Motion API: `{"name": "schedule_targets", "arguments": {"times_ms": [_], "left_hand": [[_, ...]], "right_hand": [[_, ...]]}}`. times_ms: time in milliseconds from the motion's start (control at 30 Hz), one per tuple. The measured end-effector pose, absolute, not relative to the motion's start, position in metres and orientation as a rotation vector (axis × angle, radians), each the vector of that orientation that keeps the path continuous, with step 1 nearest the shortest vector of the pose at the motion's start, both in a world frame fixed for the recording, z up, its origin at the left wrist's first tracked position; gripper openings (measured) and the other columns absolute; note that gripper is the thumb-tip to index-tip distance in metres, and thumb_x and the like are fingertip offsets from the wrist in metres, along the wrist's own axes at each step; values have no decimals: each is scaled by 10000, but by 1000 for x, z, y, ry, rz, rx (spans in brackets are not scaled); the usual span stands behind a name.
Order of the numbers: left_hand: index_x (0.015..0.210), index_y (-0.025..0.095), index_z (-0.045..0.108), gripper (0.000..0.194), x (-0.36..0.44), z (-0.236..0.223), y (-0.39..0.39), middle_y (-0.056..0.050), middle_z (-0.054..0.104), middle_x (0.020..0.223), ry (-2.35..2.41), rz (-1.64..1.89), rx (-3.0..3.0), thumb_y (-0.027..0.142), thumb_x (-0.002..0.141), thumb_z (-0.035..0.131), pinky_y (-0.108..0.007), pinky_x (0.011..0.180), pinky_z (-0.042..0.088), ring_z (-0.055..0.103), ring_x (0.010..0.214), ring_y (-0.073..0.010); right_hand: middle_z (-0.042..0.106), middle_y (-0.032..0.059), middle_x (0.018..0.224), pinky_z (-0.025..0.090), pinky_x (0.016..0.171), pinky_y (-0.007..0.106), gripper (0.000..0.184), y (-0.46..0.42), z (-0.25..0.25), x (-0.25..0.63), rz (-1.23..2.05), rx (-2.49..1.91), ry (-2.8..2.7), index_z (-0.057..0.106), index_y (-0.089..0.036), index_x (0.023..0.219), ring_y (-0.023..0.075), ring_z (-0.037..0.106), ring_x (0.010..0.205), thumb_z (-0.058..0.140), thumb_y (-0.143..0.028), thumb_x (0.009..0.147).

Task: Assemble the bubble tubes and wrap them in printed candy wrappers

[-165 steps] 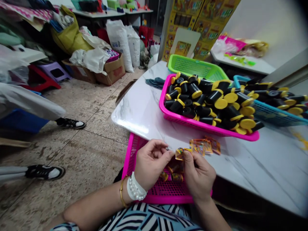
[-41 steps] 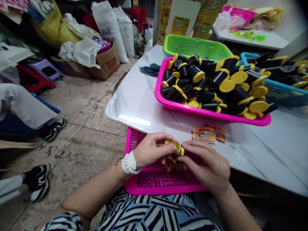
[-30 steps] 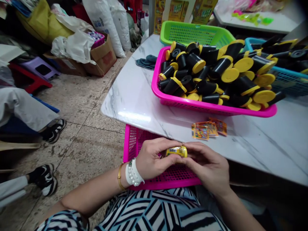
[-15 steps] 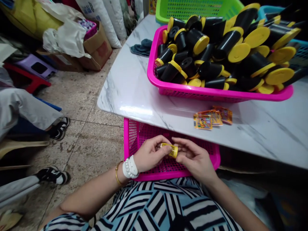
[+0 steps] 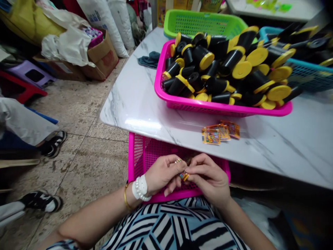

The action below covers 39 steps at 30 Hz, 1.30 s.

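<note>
My left hand (image 5: 163, 173), with a white band and pearl bracelet at the wrist, pinches a small orange printed wrapper (image 5: 184, 176) between thumb and fingers. The fingertips of my right hand (image 5: 212, 177) close on the same wrapper from the right. Much of it is covered by my fingers, so whether anything is inside does not show. Both hands are over a pink basket (image 5: 131, 156) at my lap. On the table nearby lie several glossy orange printed wrappers (image 5: 211, 135), overlapping in a small pile.
A marble-patterned table (image 5: 117, 104) stands ahead, bearing a pink basket (image 5: 187, 106) heaped with black tubs with yellow lids (image 5: 206, 60). Behind are a green basket (image 5: 208, 21) and a blue basket (image 5: 312, 73). A dark cloth (image 5: 149, 59) lies at left. Another person's shoe (image 5: 41, 201) is on the floor.
The yellow side of the small piece showed before; now its colourful printed part shows. My right fingers have closed in from apart to pinch it. The view has shifted slightly.
</note>
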<state>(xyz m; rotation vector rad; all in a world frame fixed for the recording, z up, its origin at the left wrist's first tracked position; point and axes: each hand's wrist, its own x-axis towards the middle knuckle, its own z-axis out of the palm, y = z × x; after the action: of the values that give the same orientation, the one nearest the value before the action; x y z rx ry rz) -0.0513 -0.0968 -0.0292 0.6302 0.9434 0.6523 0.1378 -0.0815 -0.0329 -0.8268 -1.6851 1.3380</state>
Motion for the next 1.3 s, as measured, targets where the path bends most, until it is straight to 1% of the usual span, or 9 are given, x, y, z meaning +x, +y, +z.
{"name": "schedule_targets", "arguments": {"times_ms": [133,267,433,600,700,800,867,967,1300], "left_hand": [[1272,143,471,586,-57,-23,-88,19,616,527,1146,705,912,598,903,506,-173,329,347,519,331,-119],[1050,115,698,353,-63,-10,-80,18,575,454,1442,832,1337,375,812,718,-166,417,329,494,386,-83],[943,126,715,288,-56,1,-72,9,596,504,1439,861,1272,383,832,650,-182,417,364,506,414,-92],[1076,136,625,394,-42,0,-61,3,640,669,1139,967,1016,435,821,653,-190,386,384,516,400,-80],[914,143,664,234,-45,-1,-51,34,568,554,1125,1025,1082,364,866,607,-182,443,401,494,434,-72],[791,146,694,175,-54,-1,-43,-20,659,660,1199,1009,1267,280,867,611,-211,586,475,577,595,-100],[773,149,711,163,-58,1,-40,-47,707,763,1184,967,1362,251,862,619,-236,664,499,614,688,-121],[869,149,711,123,-56,6,-43,-29,690,738,1244,1086,1331,255,846,655,-231,626,488,603,649,-118],[872,142,763,124,-39,10,-84,-61,723,773,1399,1434,1266,240,845,691,-233,622,517,645,673,-132]], "right_hand": [[619,40,901,529,631,279,409,-53,-10,156,701,-1030,-1988,671,-279,1246,150,617,703,718,-234,843],[649,28,759,487,649,272,163,-17,-9,169,48,-1252,-2132,766,-226,1012,152,609,665,665,-263,890],[657,27,697,470,650,273,141,-10,-23,163,-176,-1215,-2213,730,-171,802,161,624,662,652,-240,896],[637,21,687,472,626,270,147,-40,-17,140,-77,-1032,-2089,726,-160,980,137,575,610,703,-125,839],[623,14,731,482,617,266,282,-49,-8,131,143,-985,-2018,700,-192,1101,127,557,619,693,-102,834],[646,47,912,512,615,266,384,-44,3,130,496,-1149,-1864,628,-211,1237,134,593,682,681,-211,856],[666,43,890,510,565,247,311,-38,9,131,816,-1215,-1852,650,-196,1166,128,607,644,667,-292,871],[599,-26,560,438,444,199,198,-33,12,128,1132,-1267,-1815,669,-177,804,98,545,461,637,-349,896],[554,-45,469,403,405,186,300,-48,-4,107,970,-1275,-1502,638,-178,661,78,484,385,612,-329,919]]}}
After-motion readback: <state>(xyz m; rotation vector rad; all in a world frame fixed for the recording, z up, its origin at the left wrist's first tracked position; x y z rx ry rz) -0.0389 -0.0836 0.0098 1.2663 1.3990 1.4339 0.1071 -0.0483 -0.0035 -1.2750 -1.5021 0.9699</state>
